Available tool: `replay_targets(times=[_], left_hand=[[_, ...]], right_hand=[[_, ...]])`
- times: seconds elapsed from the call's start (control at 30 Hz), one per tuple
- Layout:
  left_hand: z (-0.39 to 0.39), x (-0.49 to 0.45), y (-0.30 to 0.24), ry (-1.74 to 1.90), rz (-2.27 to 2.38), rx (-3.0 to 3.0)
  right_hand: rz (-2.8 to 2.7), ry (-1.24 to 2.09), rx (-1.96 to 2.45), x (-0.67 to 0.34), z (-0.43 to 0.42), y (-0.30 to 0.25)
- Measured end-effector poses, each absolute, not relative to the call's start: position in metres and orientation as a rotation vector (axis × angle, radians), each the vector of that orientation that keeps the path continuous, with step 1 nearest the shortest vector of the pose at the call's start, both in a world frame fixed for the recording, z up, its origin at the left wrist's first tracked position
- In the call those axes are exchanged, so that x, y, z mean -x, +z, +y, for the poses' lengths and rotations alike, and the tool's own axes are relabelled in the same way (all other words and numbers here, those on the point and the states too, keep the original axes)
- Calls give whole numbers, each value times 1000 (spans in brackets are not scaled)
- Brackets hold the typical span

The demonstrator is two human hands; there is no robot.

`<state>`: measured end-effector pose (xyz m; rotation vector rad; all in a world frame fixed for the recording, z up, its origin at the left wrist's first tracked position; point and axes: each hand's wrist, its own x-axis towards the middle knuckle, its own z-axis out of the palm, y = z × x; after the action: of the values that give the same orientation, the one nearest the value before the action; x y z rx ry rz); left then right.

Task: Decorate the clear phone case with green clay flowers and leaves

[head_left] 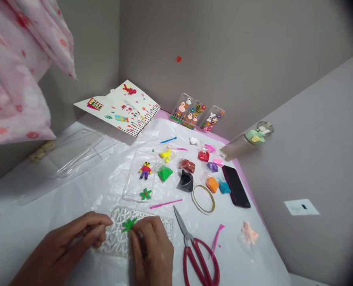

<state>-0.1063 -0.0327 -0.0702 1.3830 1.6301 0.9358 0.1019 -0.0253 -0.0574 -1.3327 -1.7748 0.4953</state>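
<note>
A white, openwork-patterned slab (117, 244) lies at the near edge of the sheet, under both hands. Over it, a green clay flower (129, 224) with pointed petals is pinched at one side by the fingertips of my right hand (152, 246). My left hand (78, 238) is at the slab's left side, fingers curled in and thumb close to the forefinger, nothing visible between them. Just beyond is a clear phone case (128, 186), bearing a small clay figure (145, 171) in red and purple and another green clay flower (146, 194) with a red centre.
Red-handled scissors (191, 242) lie to the right, beside a pink tool (166, 204) and a bangle (203, 199). Wrapped clay lumps (187, 166), a phone (236, 186) and a bottle (239, 145) stand farther right. Decorated cases (182, 106) and a notebook (119, 107) are at the back.
</note>
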Motion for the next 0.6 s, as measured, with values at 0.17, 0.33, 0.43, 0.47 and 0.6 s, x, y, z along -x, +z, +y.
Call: replay_targets(times=[0.17, 0.33, 0.43, 0.47, 0.6], left_hand=[[-31, 111, -85, 960, 1585, -1330], [-28, 115, -89, 972, 1532, -1342], [-26, 117, -90, 969, 1564, -1352], [-25, 117, -90, 965, 1574, -1355], [-21, 118, -94, 955, 1569, -1389]], right_hand=[[-1837, 483, 1302, -106, -19, -49], [-1825, 546, 1310, -107, -18, -49], [-1790, 549, 1351, -107, -19, -51], [-1798, 546, 1355, -106, -19, -52], [-1837, 500, 1356, -106, -18, -55]])
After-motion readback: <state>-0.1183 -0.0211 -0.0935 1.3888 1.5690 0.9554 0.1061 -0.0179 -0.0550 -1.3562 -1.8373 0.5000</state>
